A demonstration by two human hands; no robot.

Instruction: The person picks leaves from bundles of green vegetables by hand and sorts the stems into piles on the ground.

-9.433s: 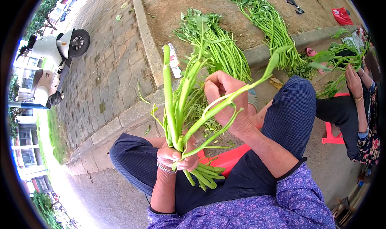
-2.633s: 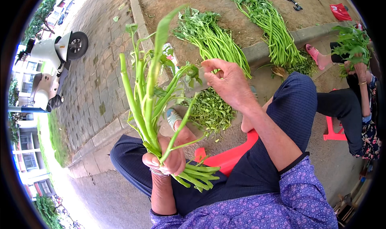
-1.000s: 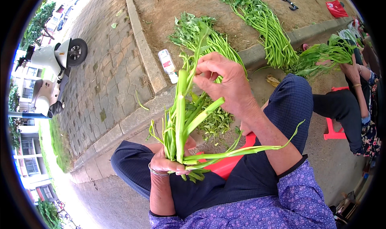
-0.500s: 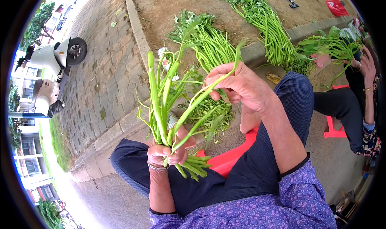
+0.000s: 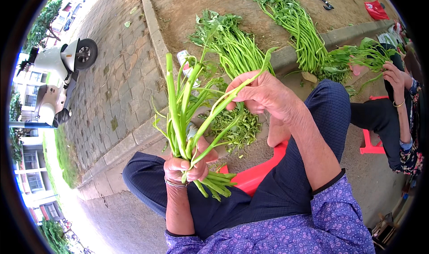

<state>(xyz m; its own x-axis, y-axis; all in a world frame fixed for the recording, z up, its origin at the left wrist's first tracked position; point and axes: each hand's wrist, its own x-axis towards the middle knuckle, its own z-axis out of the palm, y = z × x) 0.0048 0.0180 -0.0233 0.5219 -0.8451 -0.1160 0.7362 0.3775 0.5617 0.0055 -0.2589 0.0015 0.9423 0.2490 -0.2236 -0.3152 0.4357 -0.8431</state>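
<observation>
Above the lap, the left hand is clenched around a bunch of green stems, stem ends jutting below the fist. Apart from it, the right hand pinches one long stem leaning from that bunch. Beyond lie loose leaves, then a leafy bundle; a pale scooter stands farther left.

L grip fisted low, R grip pinching, higher & fwd.

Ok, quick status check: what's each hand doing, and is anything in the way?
Left hand gripping bunch of green stems. Right hand pinching one leaning stem. Leaf pile lower down; nothing visibly blocking.
</observation>
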